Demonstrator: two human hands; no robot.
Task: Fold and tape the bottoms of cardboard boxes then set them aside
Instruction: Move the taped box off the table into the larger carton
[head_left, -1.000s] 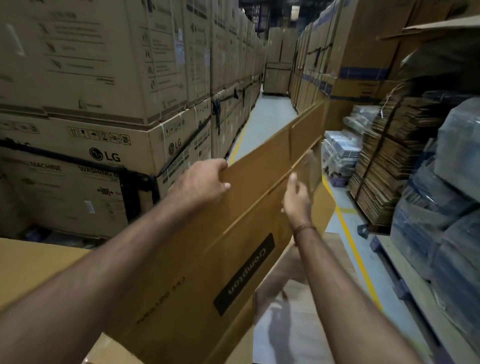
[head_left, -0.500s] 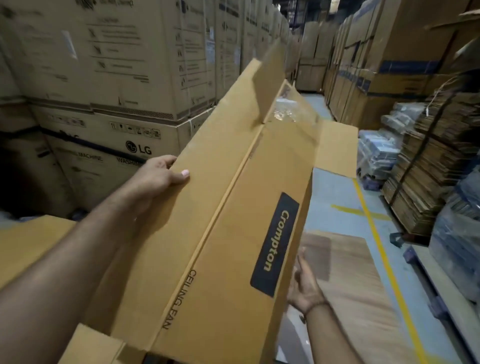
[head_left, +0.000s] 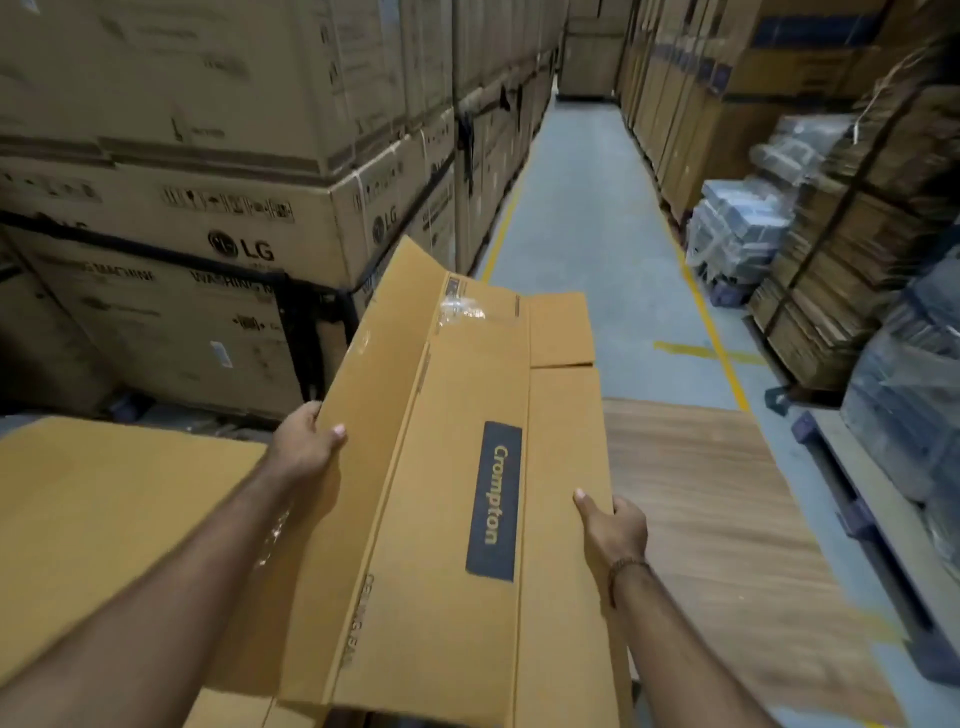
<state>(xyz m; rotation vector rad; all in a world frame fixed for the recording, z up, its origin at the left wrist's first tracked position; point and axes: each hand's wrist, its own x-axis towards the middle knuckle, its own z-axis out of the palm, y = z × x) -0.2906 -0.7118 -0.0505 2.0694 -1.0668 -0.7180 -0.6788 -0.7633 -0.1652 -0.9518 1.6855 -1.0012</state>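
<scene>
A long tan cardboard box (head_left: 441, 467) with a dark "Crompton" label lies lengthwise in front of me, pointing away. My left hand (head_left: 306, 441) grips its left edge, thumb on top. My right hand (head_left: 613, 525) holds its right edge, fingers over the top face. At the far end the flaps stand open and a strip of clear tape (head_left: 462, 309) shines on the top face.
A flat tan cardboard sheet (head_left: 104, 519) lies at the lower left. A wood-grain board (head_left: 727, 519) lies on the floor to the right. Stacked LG boxes (head_left: 208, 208) wall the left; bundled flat cartons (head_left: 857, 234) and wrapped packs (head_left: 737, 228) line the right. A grey aisle (head_left: 587, 234) runs ahead.
The box has come down from a steep upward tilt to nearly level. My right hand has moved from beneath the box to its right edge.
</scene>
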